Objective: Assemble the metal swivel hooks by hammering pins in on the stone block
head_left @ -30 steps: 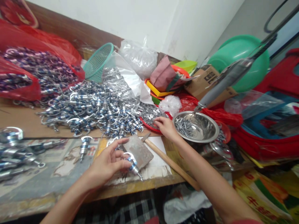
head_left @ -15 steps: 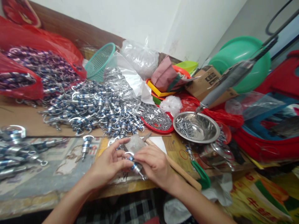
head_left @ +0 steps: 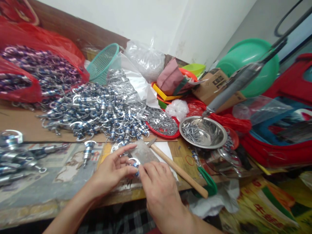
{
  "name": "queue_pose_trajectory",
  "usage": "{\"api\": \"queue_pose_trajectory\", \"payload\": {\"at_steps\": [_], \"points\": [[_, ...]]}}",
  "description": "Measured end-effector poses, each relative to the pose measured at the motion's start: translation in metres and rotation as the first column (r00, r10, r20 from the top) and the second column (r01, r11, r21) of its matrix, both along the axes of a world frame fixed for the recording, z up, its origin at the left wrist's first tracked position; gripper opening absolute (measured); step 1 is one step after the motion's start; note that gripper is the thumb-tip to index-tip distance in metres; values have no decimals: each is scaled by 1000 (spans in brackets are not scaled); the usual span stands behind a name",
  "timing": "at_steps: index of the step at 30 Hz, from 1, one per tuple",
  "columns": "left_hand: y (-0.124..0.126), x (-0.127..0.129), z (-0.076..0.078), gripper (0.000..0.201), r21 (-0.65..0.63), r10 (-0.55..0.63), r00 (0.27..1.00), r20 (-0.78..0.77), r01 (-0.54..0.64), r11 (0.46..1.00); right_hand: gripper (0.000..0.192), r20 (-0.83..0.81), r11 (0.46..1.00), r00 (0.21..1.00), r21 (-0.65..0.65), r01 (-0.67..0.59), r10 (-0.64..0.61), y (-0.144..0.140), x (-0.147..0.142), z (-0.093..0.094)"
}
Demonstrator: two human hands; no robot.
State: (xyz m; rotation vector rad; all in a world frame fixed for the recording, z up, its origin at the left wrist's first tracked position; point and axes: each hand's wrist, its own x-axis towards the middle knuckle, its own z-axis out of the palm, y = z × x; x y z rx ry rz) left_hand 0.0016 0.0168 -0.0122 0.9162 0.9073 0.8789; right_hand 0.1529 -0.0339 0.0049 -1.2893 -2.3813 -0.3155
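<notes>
The left hand point(head_left: 108, 172) grips a metal fitting point(head_left: 135, 164) between thumb and fingers, above the near edge of the counter point(head_left: 46, 195). Visible on the fitting: one curved silver end and a blue band. Its lower part is concealed by the right hand point(head_left: 161, 191), whose thumb and forefinger are drawn together against it. The right fingertips are largely obscured; it cannot be determined whether they grip the fitting itself or a smaller piece. The remaining right fingers are curled, their tips out of sight.

Directly beyond the hands lies a flat grey slab point(head_left: 147, 152), its near portion covered by the right hand. Contact between the left forefinger and the slab cannot be confirmed. To the right, a wooden-handled tool point(head_left: 179, 170) lies diagonally, its handle end crossing a green looped object point(head_left: 211, 182), which is partly covered.

A single fitting point(head_left: 88, 152) lies left of the left hand. Further left, a group of fittings point(head_left: 23, 159) is blurred and cut off by the frame. Behind, the heaped fittings point(head_left: 97, 110) overlap too densely to count. Small parts in the red tray point(head_left: 162, 134) are indistinct; slender metal pins point(head_left: 192, 132) occupy the steel bowl point(head_left: 218, 135).
</notes>
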Motion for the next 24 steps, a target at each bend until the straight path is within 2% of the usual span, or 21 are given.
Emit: {"api": "queue_pose_trajectory", "payload": {"at_steps": [6,9,11,12,14,16,18,21,24], "points": [[0,0,2,75,-8,-3,1000,-17,3,1000,21,29,997,999,-65,41,-39,-2,-5,5],[-1,0,3,78,-22,-5,1000,-11,5,1000,26,-113,988,993,-155,-3,-15,8,13,5],[-1,0,2,80,-29,-4,1000,0,4,1000,30,-209,978,971,-191,79,-119,19,34,0],[-1,0,2,80,-32,-3,1000,4,3,999,31,-217,964,954,-211,159,-205,25,46,-4],[-2,1,1,82,-35,-1,1000,10,2,999,35,-126,907,931,-303,292,-342,36,68,-14],[-1,1,1,83,-36,-2,1000,13,3,999,35,-19,842,927,-426,331,-374,42,83,-25],[-1,1,0,83,-38,-4,1000,11,4,999,25,-11,804,928,-503,317,-373,44,91,-32],[0,1,0,83,-37,1,1000,9,0,999,17,-156,824,902,-490,284,-404,36,93,-27],[0,0,0,83,-38,2,1000,15,-2,999,26,-314,891,892,-418,177,-324,20,90,-5]]}}
